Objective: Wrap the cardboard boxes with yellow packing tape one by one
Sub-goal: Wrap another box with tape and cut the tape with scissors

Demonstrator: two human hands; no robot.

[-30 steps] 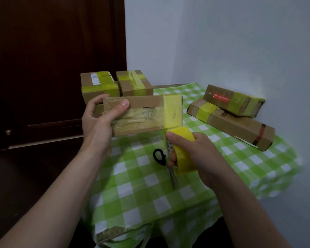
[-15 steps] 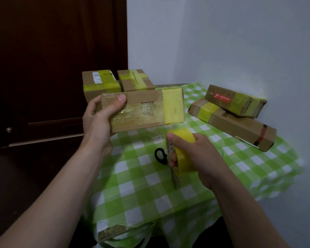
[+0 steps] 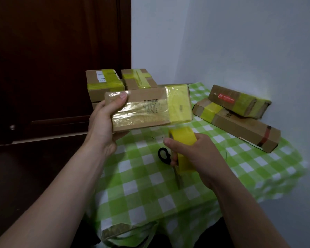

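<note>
While every carton in sight is shut, so that nothing of their contents shows, the one being worked on is lifted above the middle of the surface [image 3: 141,194], which is covered with a green-and-white checked cloth. The left hand [image 3: 104,122] grips this held box [image 3: 143,111] by its left end, thumb across the front face and fingers curled behind. A glossy clear film covers much of that face, and a yellow tape band [image 3: 179,104] wraps its right end.

Just below that taped end, the right hand [image 3: 199,156] is curled round the yellow tape roll [image 3: 183,136], thumb pressed on its near side. Whether a strip joins roll and box is too blurred to tell. Black-handled scissors [image 3: 164,155] lie partly hidden behind this hand, blade pointing toward the near edge.

At the back left corner two taped boxes stand side by side: the labelled box [image 3: 104,83] and the cross-taped box [image 3: 138,78]. Along the right edge lies the long box [image 3: 240,129], with the flat box [image 3: 238,101] resting tilted on it near the wall [image 3: 240,42]; both carry yellow bands. A dark door [image 3: 52,59] stands beyond the left edge.
</note>
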